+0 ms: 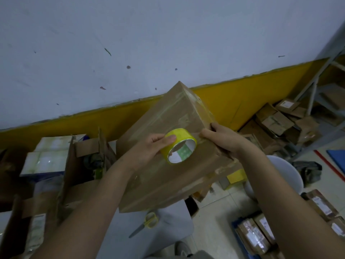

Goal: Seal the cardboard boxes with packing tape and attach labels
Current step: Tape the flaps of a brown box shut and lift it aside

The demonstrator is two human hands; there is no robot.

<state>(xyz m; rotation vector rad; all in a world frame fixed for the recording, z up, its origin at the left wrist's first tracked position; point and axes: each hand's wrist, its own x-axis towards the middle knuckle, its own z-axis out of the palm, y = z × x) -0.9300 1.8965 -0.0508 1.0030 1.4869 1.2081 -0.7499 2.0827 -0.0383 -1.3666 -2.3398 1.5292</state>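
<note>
I've got the cardboard box (168, 146) tipped up in front of me, one corner pointing at the white and yellow wall (130, 43), its broad brown face turned toward me and already streaked with shiny strips of tape. My left hand (149, 148) is closed around the roll of yellow packing tape (178, 145), thumb over the outer rim and fingers tucked behind, the roll pressed against the box face with its white core looking back at me. My right hand (222, 138) grips the box at its right edge, thumb flat on the face just beside the roll and fingers curled round the side. Whether a strip runs from the roll under my thumb I cannot tell; it's too blurred. Below the box, a pair of yellow-handled scissors (147, 222) lies on a pale grey surface (173, 221). To my left stand open cartons (61, 165) with their flaps up. Off to the right, a heap of small labelled parcels (280, 122) sits against the wall near a metal shelf rack (317, 81), and a blue crate (239, 234) at lower right holds more parcels.
</note>
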